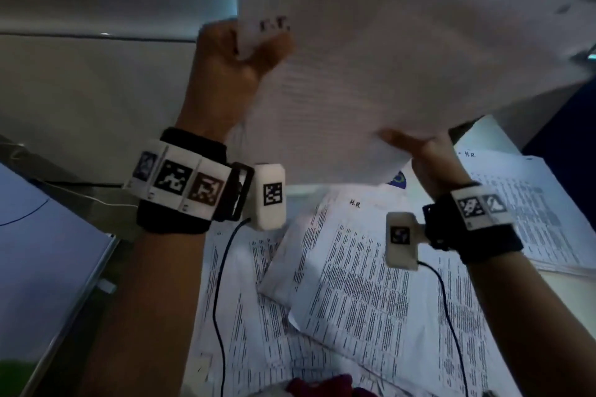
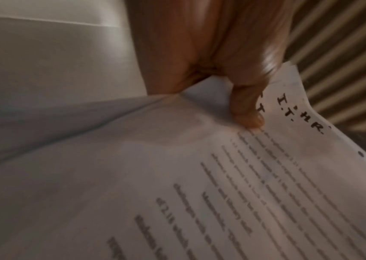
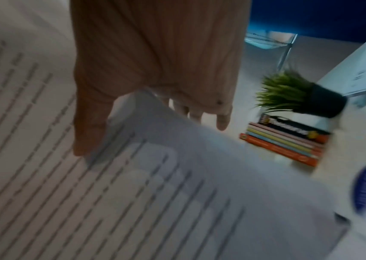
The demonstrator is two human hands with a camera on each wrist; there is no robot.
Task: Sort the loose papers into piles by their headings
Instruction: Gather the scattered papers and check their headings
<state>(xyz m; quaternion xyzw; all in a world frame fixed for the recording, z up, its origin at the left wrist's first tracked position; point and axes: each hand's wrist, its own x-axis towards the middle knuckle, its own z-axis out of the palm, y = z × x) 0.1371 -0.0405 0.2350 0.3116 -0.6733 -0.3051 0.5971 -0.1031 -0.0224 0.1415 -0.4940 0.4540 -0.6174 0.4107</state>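
Above the near desk, a fanned sheaf of white printed papers [image 1: 403,51] headed I.T. and H.R. hangs raised; the left hand [image 1: 232,58] clenches its far-left corner. The right hand [image 1: 429,155] pinches the near edge; loose printed sheets [image 1: 354,284] lie below.

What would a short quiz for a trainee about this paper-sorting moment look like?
1. True or false: the left hand holds the raised sheaf of papers by a corner.
2. Which headings show on the raised sheaf? A) I.T. only B) I.T. and H.R. C) none
3. Fill in: the heading on the printed sheet lying on the desk below the hands reads ____.

Key: 1 true. 2 B. 3 H.R. The right hand holds the sheaf's lower edge, thumb on top.
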